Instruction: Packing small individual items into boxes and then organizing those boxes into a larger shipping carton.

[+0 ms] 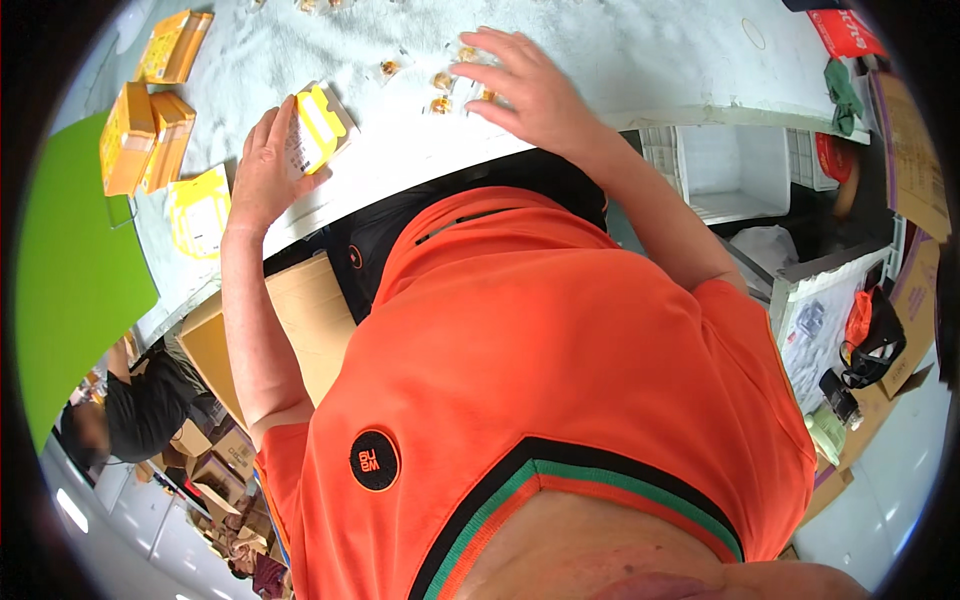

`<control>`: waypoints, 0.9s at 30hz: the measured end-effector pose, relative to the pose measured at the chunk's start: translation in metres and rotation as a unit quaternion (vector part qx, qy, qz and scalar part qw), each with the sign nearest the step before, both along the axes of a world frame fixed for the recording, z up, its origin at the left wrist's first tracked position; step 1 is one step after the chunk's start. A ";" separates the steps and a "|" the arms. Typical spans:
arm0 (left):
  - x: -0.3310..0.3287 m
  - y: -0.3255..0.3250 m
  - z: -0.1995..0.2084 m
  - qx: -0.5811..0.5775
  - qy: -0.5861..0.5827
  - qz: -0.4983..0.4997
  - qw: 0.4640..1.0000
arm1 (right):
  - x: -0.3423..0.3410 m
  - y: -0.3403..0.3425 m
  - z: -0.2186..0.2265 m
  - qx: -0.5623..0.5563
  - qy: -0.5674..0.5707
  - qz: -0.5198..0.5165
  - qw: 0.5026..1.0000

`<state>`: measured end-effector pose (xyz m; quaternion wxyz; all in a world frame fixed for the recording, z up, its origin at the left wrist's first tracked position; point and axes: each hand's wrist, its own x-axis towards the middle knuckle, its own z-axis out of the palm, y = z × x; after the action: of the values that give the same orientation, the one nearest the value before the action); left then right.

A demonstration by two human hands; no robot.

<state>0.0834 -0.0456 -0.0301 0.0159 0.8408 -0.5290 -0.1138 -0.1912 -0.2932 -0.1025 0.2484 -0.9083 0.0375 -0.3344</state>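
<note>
Yellow-and-white printed box point(319, 128) touches the left grip point(264, 172).

- Right of the right hand point(540, 100), the counter point(690, 60) lies open as far as the green cloth point(842, 95) hanging at its edge.
- Small amber pieces point(441, 105) crowd the space by that hand's fingertips.
- A bare gap separates them from the white-and-yellow box point(322, 125) at the left hand point(265, 165).
- Stacked yellow boxes point(128, 140) block the left; a yellow-and-white carton point(203, 210) obstructs beside the left wrist.
</note>
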 end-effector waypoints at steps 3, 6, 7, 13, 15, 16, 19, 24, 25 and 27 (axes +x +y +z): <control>-0.002 -0.002 0.003 0.005 -0.015 -0.004 1.000 | 0.006 0.006 -0.006 -0.048 0.055 0.007 0.997; -0.016 -0.005 0.016 -0.005 -0.133 -0.026 0.991 | 0.003 0.003 -0.011 -0.003 0.058 0.029 0.998; -0.020 -0.012 0.018 -0.047 -0.106 -0.040 0.992 | -0.001 0.001 -0.011 0.027 0.049 0.040 0.998; -0.050 -0.084 0.003 -0.122 -0.065 -0.109 0.984 | -0.022 -0.019 -0.016 0.165 -0.005 -0.070 0.984; -0.038 -0.103 -0.024 -0.069 -0.058 -0.121 0.989 | -0.029 -0.019 -0.017 0.151 0.008 -0.073 0.986; -0.030 -0.115 -0.036 -0.043 -0.053 -0.129 0.989 | -0.032 -0.015 -0.015 0.133 0.015 -0.072 0.988; -0.007 -0.140 -0.053 -0.119 -0.042 -0.097 0.987 | -0.030 -0.007 -0.016 0.074 0.026 -0.066 0.995; -0.021 -0.152 -0.035 -0.222 -0.019 -0.067 0.972 | -0.035 -0.005 -0.024 0.100 0.016 -0.078 0.992; -0.039 -0.144 -0.029 -0.222 0.052 -0.079 0.970 | -0.037 -0.004 -0.023 0.113 0.014 -0.083 0.990; -0.073 -0.123 -0.021 -0.230 0.098 -0.135 0.959 | -0.035 -0.001 -0.021 0.099 0.021 -0.086 0.991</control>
<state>0.0099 -0.1681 -0.0514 0.2453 0.7199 -0.6452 -0.0724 -0.2261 -0.2945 -0.1230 0.3066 -0.8795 0.1533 -0.3301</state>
